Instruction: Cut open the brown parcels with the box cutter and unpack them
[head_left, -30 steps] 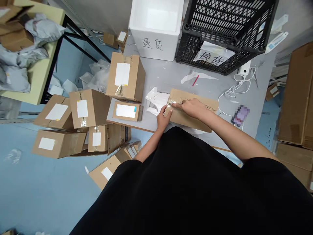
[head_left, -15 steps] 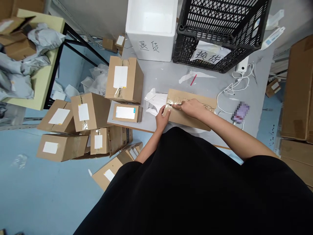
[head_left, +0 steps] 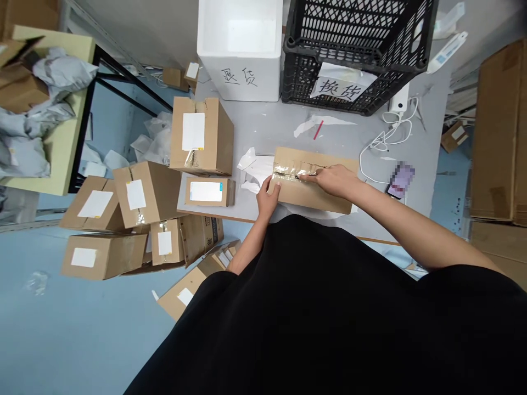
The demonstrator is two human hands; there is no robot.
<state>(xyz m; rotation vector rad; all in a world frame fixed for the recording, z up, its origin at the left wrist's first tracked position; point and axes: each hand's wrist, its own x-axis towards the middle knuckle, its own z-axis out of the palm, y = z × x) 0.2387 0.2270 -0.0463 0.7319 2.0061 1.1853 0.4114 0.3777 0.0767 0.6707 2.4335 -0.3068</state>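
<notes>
A flat brown cardboard box (head_left: 317, 189) lies on the grey table top (head_left: 263, 129), with a strip of clear packing tape (head_left: 290, 173) along its upper side. My left hand (head_left: 268, 198) grips the box's left end, thumb on top. My right hand (head_left: 334, 180) lies across the box with its fingertips on the tape. A thin dark line runs from those fingertips along the tape. It is too small to tell whether this is a tool or a slit. Crumpled white paper (head_left: 259, 170) touches the box's left end.
Several taped cartons with white labels (head_left: 201, 137) stand left of my hands, on the table and floor. A white foam box (head_left: 241, 55) and a black plastic crate (head_left: 354, 55) stand beyond. A phone (head_left: 400, 181) and white cable (head_left: 382, 148) lie right.
My right hand has slid rightward along the tape. The whole scene has shifted left and slightly up in view as my head moved. The left hand stays on the box end.
</notes>
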